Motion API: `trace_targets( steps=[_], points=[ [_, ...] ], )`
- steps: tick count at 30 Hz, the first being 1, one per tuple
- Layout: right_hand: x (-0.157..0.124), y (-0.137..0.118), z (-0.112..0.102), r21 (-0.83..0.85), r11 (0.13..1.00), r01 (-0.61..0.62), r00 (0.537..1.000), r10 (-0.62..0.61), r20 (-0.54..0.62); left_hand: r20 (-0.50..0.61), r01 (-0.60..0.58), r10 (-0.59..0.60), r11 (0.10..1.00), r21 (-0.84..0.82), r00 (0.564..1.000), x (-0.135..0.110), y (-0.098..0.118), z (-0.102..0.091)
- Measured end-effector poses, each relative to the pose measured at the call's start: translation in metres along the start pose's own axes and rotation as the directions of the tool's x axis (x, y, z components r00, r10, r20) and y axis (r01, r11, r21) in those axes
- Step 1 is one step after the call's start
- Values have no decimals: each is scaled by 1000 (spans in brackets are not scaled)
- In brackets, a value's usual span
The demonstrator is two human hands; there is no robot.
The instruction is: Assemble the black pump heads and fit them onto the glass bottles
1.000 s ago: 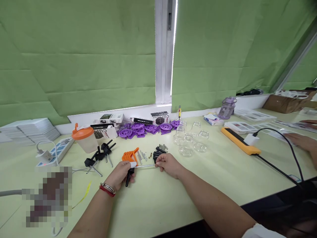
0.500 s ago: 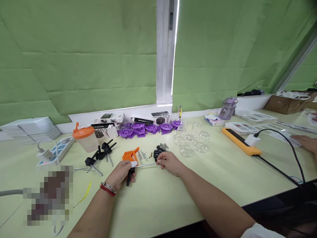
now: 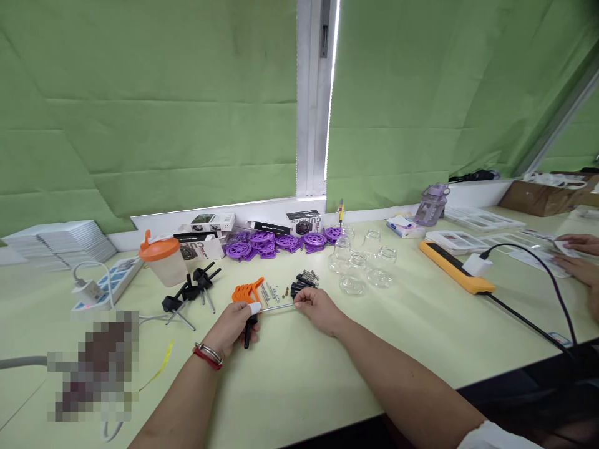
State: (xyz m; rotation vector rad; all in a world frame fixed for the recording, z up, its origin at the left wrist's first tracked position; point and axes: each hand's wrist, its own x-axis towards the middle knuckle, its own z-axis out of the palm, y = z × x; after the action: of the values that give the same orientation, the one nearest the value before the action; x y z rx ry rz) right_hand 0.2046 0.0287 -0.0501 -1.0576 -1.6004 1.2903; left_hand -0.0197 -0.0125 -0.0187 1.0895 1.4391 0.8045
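Note:
My left hand (image 3: pixel 234 325) is closed around a black handle piece (image 3: pixel 248 337) with a thin metal rod (image 3: pixel 277 307) sticking out of it to the right. My right hand (image 3: pixel 317 308) pinches the rod's far end. Just beyond the hands lie orange plastic parts (image 3: pixel 246 290), loose screws and springs (image 3: pixel 276 291), and a small pile of black parts (image 3: pixel 302 285). A red and silver bracelet sits on my left wrist.
Black handled rods (image 3: pixel 189 295), an orange-lidded cup (image 3: pixel 160 259), purple wheels (image 3: pixel 276 241), small glass jars (image 3: pixel 362 262), boxes and a power strip (image 3: pixel 105 284) lie further back. A yellow power strip (image 3: pixel 453 266) with a black cable runs right. Another person's hands (image 3: pixel 578 262) rest at far right.
Both hands have kept their grip on the handle and rod, shifting slightly. The other person's hands at far right have moved.

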Motion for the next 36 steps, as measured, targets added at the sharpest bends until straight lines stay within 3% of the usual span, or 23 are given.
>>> trace_targets(
  steps=[11,21,36],
  points=[
    [3,11,2,-24,999,21,1000,-21,-7,-7,-8,8,1000,17,1000,1,0,2],
    [1,4,3,22,1000,-16,1000,16,-11,-12,-4,4,1000,7,1000,2,-2,2],
    [4,12,3,-82,996,17,1000,-17,7,-29,-3,4,1000,24,1000,-1,1,4]
  ],
)
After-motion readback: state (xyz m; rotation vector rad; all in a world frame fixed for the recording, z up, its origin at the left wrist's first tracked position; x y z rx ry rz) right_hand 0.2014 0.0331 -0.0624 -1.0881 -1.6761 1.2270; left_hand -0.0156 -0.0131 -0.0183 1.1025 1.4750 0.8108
